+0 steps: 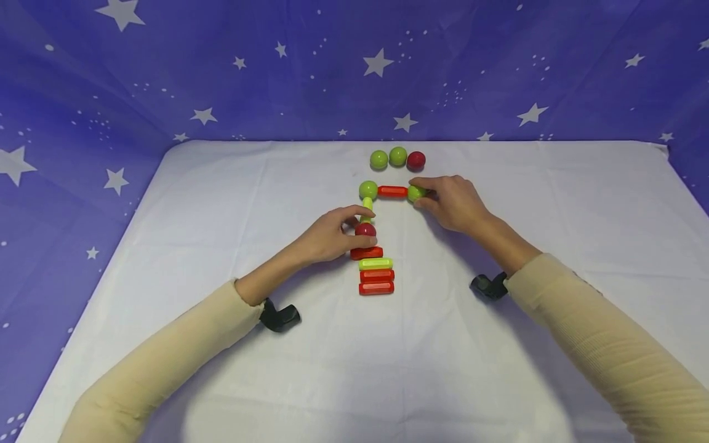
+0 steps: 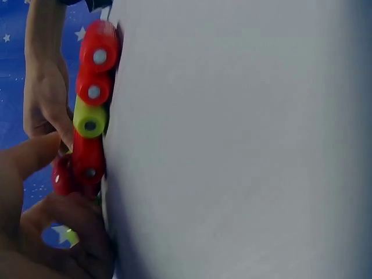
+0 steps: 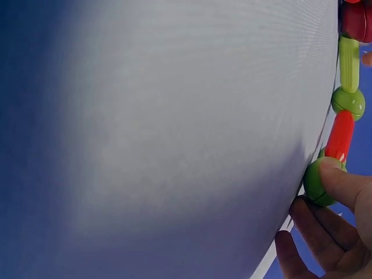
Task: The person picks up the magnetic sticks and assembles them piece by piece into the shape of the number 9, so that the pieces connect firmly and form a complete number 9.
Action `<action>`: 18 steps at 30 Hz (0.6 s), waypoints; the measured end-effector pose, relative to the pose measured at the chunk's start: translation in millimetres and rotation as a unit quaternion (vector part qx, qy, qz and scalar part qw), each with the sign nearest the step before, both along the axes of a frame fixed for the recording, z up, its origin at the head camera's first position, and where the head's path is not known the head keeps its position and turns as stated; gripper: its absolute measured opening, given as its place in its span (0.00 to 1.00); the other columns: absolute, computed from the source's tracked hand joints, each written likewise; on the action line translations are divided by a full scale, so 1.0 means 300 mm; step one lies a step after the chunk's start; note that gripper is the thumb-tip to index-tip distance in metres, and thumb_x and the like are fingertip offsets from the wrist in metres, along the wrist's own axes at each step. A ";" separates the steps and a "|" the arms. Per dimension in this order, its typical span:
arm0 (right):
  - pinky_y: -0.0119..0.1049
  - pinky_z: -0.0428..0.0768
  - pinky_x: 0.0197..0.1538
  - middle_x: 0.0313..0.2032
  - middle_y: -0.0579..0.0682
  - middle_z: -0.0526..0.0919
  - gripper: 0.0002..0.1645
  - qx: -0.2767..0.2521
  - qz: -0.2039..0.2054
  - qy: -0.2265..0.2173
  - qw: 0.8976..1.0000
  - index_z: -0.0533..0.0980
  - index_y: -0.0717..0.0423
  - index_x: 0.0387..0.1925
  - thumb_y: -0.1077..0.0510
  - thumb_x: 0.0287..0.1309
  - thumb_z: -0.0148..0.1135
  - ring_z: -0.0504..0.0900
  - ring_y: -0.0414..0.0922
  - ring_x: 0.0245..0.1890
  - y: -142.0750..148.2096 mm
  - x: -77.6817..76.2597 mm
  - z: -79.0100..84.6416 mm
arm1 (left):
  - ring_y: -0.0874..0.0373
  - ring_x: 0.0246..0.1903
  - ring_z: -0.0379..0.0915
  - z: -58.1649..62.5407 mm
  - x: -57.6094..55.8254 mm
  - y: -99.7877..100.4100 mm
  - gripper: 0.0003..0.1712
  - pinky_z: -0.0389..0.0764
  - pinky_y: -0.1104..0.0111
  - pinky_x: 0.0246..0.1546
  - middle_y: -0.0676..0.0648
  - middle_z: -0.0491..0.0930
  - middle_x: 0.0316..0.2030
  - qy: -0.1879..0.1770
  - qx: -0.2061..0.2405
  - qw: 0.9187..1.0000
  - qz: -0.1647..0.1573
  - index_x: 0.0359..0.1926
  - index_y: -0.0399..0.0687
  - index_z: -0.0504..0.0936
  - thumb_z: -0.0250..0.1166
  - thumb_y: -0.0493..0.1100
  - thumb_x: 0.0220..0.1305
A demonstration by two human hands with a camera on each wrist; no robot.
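Balls and ribbed rods form an L on the white cloth. Its corner is a green ball (image 1: pixel 368 190), joined to a red rod (image 1: pixel 392 191) and a yellow-green rod (image 1: pixel 368 204). My right hand (image 1: pixel 455 203) pinches the green ball (image 3: pixel 317 185) at the red rod's far end between thumb and fingers. At the yellow-green rod's near end, my left hand (image 1: pixel 329 237) holds a red ball (image 1: pixel 365 229), thumb on the near side and fingers across the rod. Just below that ball lies a loose red rod (image 1: pixel 367 253), close to the left thumb.
Nearer me, a yellow-green rod (image 1: pixel 375 264) and two red rods (image 1: pixel 376 288) lie stacked in a row; grey discs show in their ends. Behind the L sit two green balls (image 1: pixel 379 160) and a red ball (image 1: pixel 416 161). A starry blue curtain (image 1: pixel 310 80) borders the table (image 1: pixel 249 184).
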State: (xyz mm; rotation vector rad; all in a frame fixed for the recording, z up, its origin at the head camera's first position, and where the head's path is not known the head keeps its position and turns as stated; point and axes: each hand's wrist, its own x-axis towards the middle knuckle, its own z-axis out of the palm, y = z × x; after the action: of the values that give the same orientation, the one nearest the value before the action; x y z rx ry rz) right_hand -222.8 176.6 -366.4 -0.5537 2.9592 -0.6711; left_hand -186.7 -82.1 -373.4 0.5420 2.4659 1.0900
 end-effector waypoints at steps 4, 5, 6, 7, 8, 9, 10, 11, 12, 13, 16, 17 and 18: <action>0.56 0.72 0.54 0.51 0.60 0.82 0.26 0.000 0.003 0.005 1.000 0.76 0.57 0.61 0.61 0.61 0.67 0.79 0.57 0.49 0.001 0.000 0.002 | 0.54 0.44 0.70 0.017 -0.022 0.011 0.29 0.72 0.61 0.44 0.48 0.76 0.45 0.070 -0.075 0.993 -0.054 0.64 0.55 0.76 0.66 0.57 0.64; 0.56 0.72 0.54 0.51 0.60 0.82 0.26 0.000 0.004 0.005 1.000 0.76 0.58 0.61 0.61 0.61 0.67 0.79 0.57 0.49 0.002 0.000 0.003 | 0.54 0.43 0.70 0.022 -0.028 0.014 0.29 0.72 0.61 0.43 0.48 0.76 0.45 0.080 -0.088 0.991 -0.065 0.64 0.55 0.76 0.65 0.58 0.64; 0.56 0.72 0.54 0.51 0.60 0.82 0.26 0.000 0.005 0.005 1.000 0.76 0.58 0.61 0.61 0.61 0.67 0.79 0.57 0.49 0.003 0.001 0.003 | 0.54 0.42 0.70 0.026 -0.032 0.017 0.29 0.72 0.61 0.42 0.48 0.75 0.45 0.082 -0.097 0.989 -0.073 0.63 0.55 0.77 0.65 0.59 0.64; 0.57 0.72 0.54 0.51 0.60 0.82 0.26 0.000 0.005 0.005 1.000 0.76 0.58 0.61 0.61 0.61 0.67 0.79 0.57 0.49 0.003 0.001 0.003 | 0.54 0.41 0.69 0.028 -0.036 0.020 0.29 0.72 0.61 0.41 0.48 0.74 0.45 0.081 -0.103 0.988 -0.079 0.63 0.55 0.77 0.65 0.60 0.64; 0.57 0.72 0.54 0.51 0.60 0.82 0.26 0.000 0.005 0.004 1.000 0.76 0.58 0.61 0.61 0.61 0.67 0.79 0.57 0.49 0.003 0.002 0.003 | 0.54 0.41 0.69 0.030 -0.040 0.022 0.29 0.72 0.62 0.40 0.47 0.74 0.46 0.078 -0.106 0.988 -0.083 0.62 0.55 0.77 0.65 0.60 0.63; 0.56 0.72 0.53 0.50 0.60 0.82 0.26 0.001 0.004 0.004 1.000 0.76 0.57 0.61 0.61 0.61 0.67 0.79 0.57 0.48 0.003 0.002 0.003 | 0.53 0.40 0.69 0.030 -0.043 0.023 0.29 0.71 0.62 0.40 0.47 0.74 0.46 0.075 -0.106 0.988 -0.086 0.62 0.55 0.78 0.66 0.60 0.63; 0.57 0.72 0.53 0.50 0.60 0.82 0.26 0.002 0.004 0.004 1.000 0.77 0.57 0.61 0.61 0.61 0.67 0.79 0.57 0.48 0.004 0.003 0.003 | 0.53 0.40 0.69 0.030 -0.046 0.024 0.30 0.71 0.62 0.39 0.47 0.74 0.46 0.071 -0.105 0.988 -0.087 0.62 0.55 0.78 0.66 0.60 0.63; 0.56 0.72 0.53 0.50 0.60 0.83 0.26 0.003 0.003 0.004 1.000 0.77 0.57 0.61 0.61 0.61 0.67 0.79 0.57 0.47 0.004 0.003 0.003 | 0.53 0.40 0.69 0.028 -0.048 0.023 0.30 0.71 0.62 0.40 0.47 0.73 0.46 0.068 -0.103 0.989 -0.087 0.62 0.55 0.77 0.66 0.60 0.62; 0.56 0.72 0.53 0.50 0.59 0.83 0.26 0.003 0.002 0.004 1.000 0.77 0.57 0.61 0.61 0.61 0.67 0.79 0.57 0.47 0.004 0.004 0.003 | 0.54 0.41 0.69 0.025 -0.051 0.022 0.30 0.71 0.62 0.40 0.48 0.73 0.46 0.065 -0.100 0.989 -0.087 0.62 0.55 0.77 0.67 0.60 0.62; 0.56 0.72 0.52 0.49 0.59 0.83 0.26 0.003 0.003 0.004 1.000 0.77 0.57 0.61 0.61 0.61 0.67 0.79 0.57 0.46 0.004 0.004 0.003 | 0.54 0.42 0.68 0.023 -0.053 0.019 0.31 0.71 0.62 0.41 0.48 0.74 0.46 0.063 -0.094 0.990 -0.087 0.63 0.55 0.77 0.67 0.59 0.62; 0.56 0.72 0.52 0.48 0.59 0.83 0.26 0.002 0.005 0.004 1.000 0.76 0.57 0.61 0.61 0.61 0.67 0.79 0.56 0.45 0.002 0.004 0.003 | 0.53 0.44 0.68 0.014 -0.059 0.007 0.31 0.72 0.61 0.44 0.47 0.74 0.46 0.055 -0.073 0.992 -0.089 0.63 0.53 0.76 0.68 0.57 0.62; 0.56 0.72 0.52 0.48 0.59 0.83 0.26 0.001 0.006 0.004 1.000 0.76 0.57 0.61 0.61 0.61 0.67 0.79 0.56 0.45 0.001 0.004 0.003 | 0.53 0.45 0.68 0.012 -0.061 0.003 0.31 0.72 0.61 0.46 0.47 0.74 0.47 0.051 -0.065 0.992 -0.090 0.64 0.53 0.75 0.68 0.56 0.62; 0.56 0.72 0.52 0.48 0.59 0.83 0.26 0.001 0.006 0.003 1.000 0.76 0.57 0.61 0.61 0.61 0.67 0.79 0.56 0.45 0.000 0.004 0.003 | 0.53 0.46 0.68 0.009 -0.062 0.000 0.32 0.72 0.61 0.46 0.47 0.74 0.47 0.047 -0.058 0.993 -0.091 0.64 0.52 0.75 0.69 0.55 0.62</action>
State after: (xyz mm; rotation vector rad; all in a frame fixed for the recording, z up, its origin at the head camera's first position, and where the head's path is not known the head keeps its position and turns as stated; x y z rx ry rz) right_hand -221.8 176.6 -365.3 -0.5745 2.9598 -0.6664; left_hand -205.4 -82.2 -370.6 0.7811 2.4833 0.8611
